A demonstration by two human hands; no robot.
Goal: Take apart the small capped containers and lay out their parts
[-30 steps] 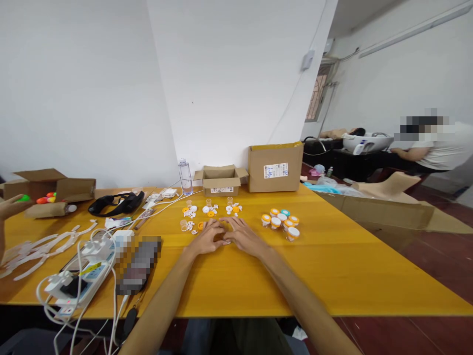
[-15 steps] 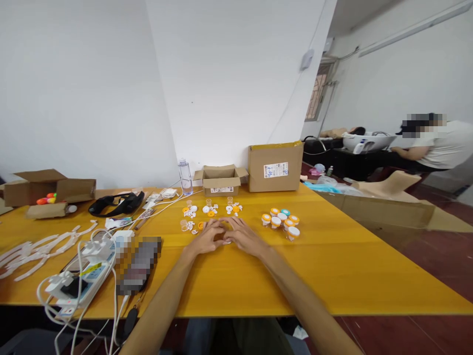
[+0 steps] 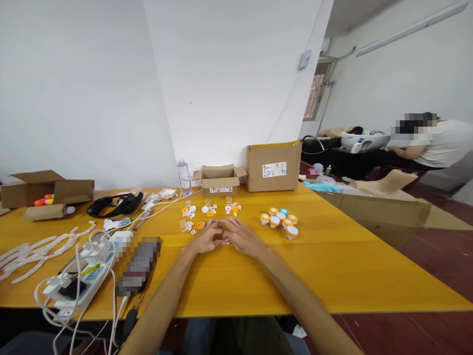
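Note:
In the middle of the table my left hand [image 3: 205, 238] and my right hand [image 3: 240, 237] meet, fingers curled towards each other. A sliver of something small and white shows beneath them; the fingers cover the rest. Just left of my left hand lie an orange ring-shaped part [image 3: 200, 226], a small clear cup [image 3: 183, 225] and little white openwork pieces [image 3: 189, 226]. Behind the hands are more sets: clear cups [image 3: 229, 200], white discs [image 3: 205, 209] and orange discs [image 3: 235, 209]. To the right of my right hand several clear jars [image 3: 291, 232] with orange, white or teal lids stand grouped.
An open small carton [image 3: 220, 188] and a larger closed box [image 3: 274, 167] stand at the back, beside a water bottle [image 3: 184, 177]. Leftward are a power strip [image 3: 94, 276] with tangled cables, a phone [image 3: 139, 266] and a black strap [image 3: 115, 204]. Another person [image 3: 436, 143] sits far right.
The view has shifted very slightly. Both hands stay together in the same place, with hardly any finger movement to see.

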